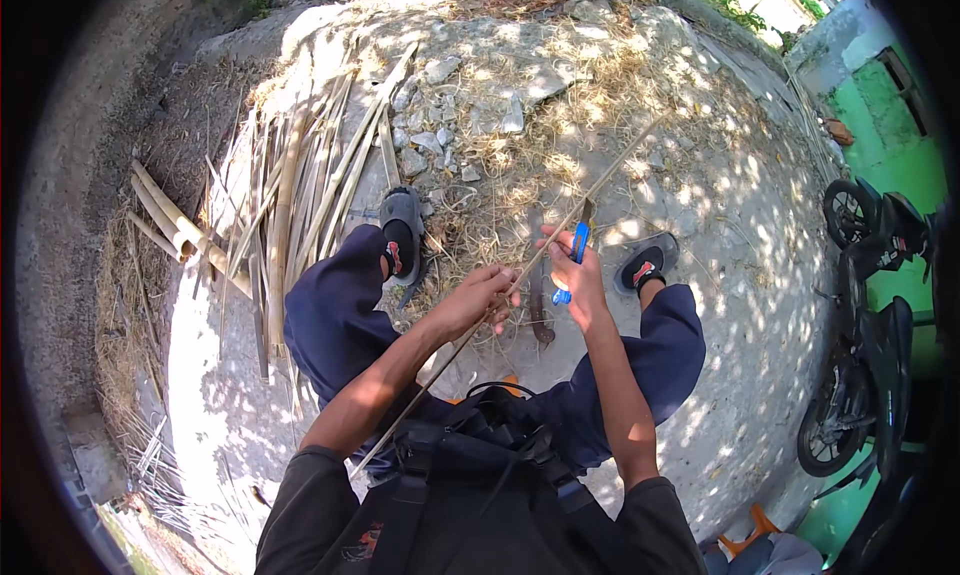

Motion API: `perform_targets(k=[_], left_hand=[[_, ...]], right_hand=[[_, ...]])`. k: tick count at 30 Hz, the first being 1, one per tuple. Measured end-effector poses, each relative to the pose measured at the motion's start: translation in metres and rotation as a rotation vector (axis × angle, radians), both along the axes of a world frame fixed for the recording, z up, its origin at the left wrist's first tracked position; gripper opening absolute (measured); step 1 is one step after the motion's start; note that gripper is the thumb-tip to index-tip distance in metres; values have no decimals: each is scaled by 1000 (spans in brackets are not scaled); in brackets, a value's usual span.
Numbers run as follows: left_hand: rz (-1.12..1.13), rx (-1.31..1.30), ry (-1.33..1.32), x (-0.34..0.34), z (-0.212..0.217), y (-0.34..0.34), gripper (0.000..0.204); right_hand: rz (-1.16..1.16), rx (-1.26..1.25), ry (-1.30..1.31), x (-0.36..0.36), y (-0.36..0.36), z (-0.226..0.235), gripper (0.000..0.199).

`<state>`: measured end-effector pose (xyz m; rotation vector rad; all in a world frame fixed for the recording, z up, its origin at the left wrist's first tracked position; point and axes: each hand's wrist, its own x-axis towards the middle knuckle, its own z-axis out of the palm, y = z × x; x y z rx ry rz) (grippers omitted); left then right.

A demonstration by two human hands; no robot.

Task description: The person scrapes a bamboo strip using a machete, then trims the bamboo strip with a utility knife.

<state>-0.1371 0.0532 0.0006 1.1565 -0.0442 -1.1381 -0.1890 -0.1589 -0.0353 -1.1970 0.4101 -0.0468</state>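
A long thin bamboo strip [625, 157] slants across in front of me, from beside my left thigh up to the far right. My left hand [478, 303] is closed around its middle. In my right hand [580, 277] is a blue utility knife [580, 243], its blade up against the strip. The fingers of that hand also touch the strip. Beneath my hands, on the ground between my feet, lies a dark tool with a curved brown handle [542, 327]; its other end is partly hidden.
Split bamboo slats [300, 190] are heaped beyond my left foot, beside thick bamboo poles [175, 220]. Stones [425, 140] and dry shavings [510, 155] litter the ground ahead. Motorcycles [860, 395] stand along the green wall at the right. Thin strips [195, 505] lie at the lower left.
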Motion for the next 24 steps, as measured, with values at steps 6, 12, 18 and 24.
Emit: perform_targets(k=[6,12,18,24], left_hand=[[-130,-79,85,2,-16,8,30],[-12,7,28,-1,-14,4,23],[53,-22,86,2,-16,5,21],[52,-57,43,0,-22,6,21]], right_hand=[[52,78,-9,-1,0,10,35],[-4,-251,45,-2,3,16,31],[80,-867,-198,-14,12,8,27],[179,-1136,-208,-22,22,17,24]])
